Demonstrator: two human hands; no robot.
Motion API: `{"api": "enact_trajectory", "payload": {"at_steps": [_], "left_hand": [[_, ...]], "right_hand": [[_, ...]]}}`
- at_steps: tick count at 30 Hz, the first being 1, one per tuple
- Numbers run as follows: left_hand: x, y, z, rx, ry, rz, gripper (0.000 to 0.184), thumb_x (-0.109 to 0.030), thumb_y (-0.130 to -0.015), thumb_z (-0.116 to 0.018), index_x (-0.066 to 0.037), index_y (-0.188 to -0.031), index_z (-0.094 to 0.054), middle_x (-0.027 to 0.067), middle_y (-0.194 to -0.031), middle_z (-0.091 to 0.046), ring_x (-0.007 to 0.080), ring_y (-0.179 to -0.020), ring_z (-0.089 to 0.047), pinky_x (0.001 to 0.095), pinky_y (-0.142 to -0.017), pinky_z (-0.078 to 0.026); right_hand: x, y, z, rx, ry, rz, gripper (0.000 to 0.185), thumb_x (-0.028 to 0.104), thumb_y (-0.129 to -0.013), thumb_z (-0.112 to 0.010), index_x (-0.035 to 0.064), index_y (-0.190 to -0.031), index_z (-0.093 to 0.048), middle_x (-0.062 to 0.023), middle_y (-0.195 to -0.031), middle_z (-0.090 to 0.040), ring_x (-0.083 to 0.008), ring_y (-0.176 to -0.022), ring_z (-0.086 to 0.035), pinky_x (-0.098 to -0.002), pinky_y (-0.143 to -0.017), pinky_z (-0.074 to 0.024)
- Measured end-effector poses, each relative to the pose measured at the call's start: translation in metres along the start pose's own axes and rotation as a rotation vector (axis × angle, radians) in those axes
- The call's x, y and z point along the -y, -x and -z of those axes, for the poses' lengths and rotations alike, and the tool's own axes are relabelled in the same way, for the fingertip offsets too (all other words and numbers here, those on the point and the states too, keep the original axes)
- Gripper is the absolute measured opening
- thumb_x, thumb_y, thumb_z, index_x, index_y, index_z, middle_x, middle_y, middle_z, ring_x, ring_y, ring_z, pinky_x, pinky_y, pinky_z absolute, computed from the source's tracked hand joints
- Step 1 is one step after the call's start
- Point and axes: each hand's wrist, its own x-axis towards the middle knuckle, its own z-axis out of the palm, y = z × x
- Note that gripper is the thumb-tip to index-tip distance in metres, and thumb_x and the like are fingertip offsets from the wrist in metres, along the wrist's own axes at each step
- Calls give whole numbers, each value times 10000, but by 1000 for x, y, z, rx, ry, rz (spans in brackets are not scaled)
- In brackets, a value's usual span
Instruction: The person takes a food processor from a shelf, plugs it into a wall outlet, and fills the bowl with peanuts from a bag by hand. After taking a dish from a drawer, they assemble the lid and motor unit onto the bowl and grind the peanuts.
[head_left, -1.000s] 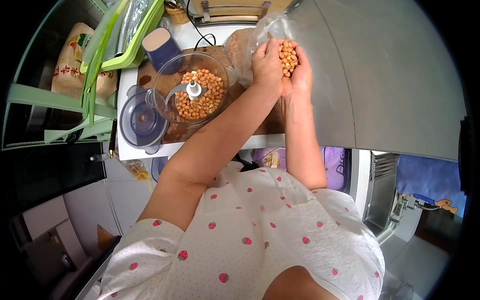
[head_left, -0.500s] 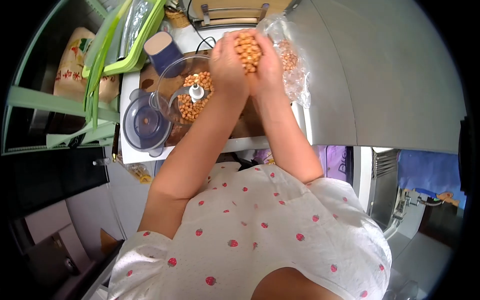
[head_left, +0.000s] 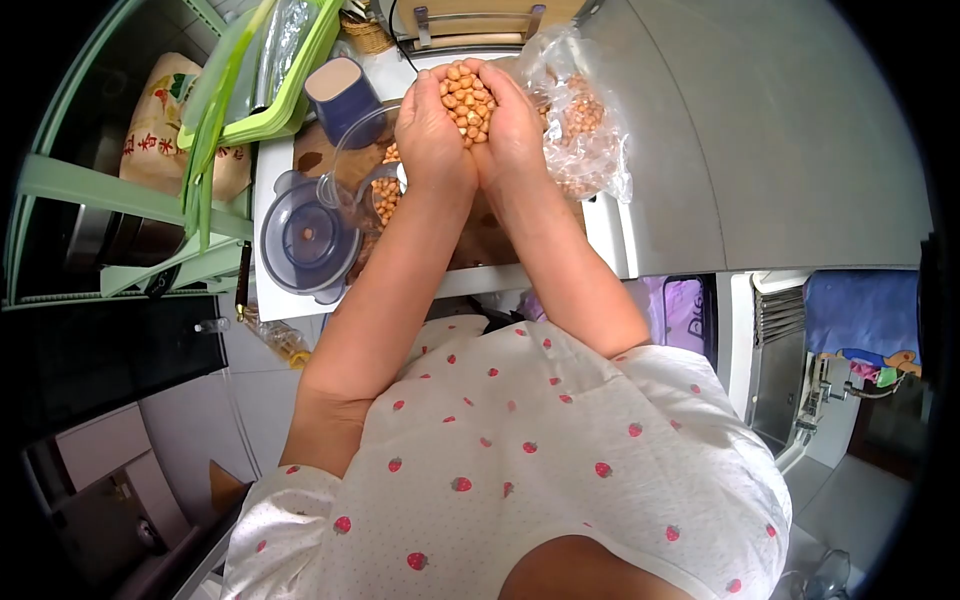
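White worktop bearing one brown board, below the grip. Left hand and right hand: cupped together, heels meeting, open at the top, holding one heap of peanuts, its longer axis running away from the body. Clear bowl, part-filled: left of the grip, partly hidden by the left hand, which is the nearer. Lid: farther left, closer to the body. Clear plastic bag, peanuts inside: right of the right hand.
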Motion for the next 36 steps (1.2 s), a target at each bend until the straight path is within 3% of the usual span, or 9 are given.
{"api": "enact_trajectory", "payload": {"at_steps": [13, 15, 23, 25, 36], "left_hand": [[-20, -1, 2, 36, -35, -30, 272, -225, -930, -381, 5, -883, -519, 71, -837, -571, 138, -731, -568, 251, -657, -497], [-24, -3, 0, 22, -50, -2, 249, -200, -922, -378, 7, -957, -512, 75, -904, -570, 162, -798, -584, 271, -708, -499], [-30, -10, 0, -39, -29, 10, 214, -176, -895, -420, 5, -918, -531, 88, -883, -589, 179, -777, -600, 296, -691, -522], [-29, -11, 1, -57, 35, 29, 235, -202, -898, -438, 5, -855, -541, 82, -824, -586, 173, -713, -596, 278, -634, -525], [-39, -7, 0, -70, 39, 50, 186, -159, -869, -459, 9, -925, -517, 96, -878, -570, 189, -753, -592, 294, -644, -531]], "right_hand": [[-8, 1, -13, 59, -56, -35, 120, 89, -830, -499, -17, -860, -548, -77, -799, -584, -149, -705, -575, -254, -652, -486], [-10, -4, -16, 42, -78, -52, 118, 88, -823, -510, -18, -851, -555, -74, -795, -587, -145, -704, -577, -250, -651, -485], [-13, -5, -24, 34, -79, -27, 82, 63, -801, -537, -9, -816, -573, -73, -791, -591, -147, -696, -579, -258, -653, -492], [-15, -3, -24, 32, -79, -17, 76, 62, -797, -542, -5, -816, -573, -71, -785, -590, -149, -699, -579, -261, -657, -493], [-12, 6, -32, 42, -67, 15, 85, 74, -789, -556, -6, -813, -574, -64, -778, -582, -142, -707, -572, -258, -653, -488]]}}
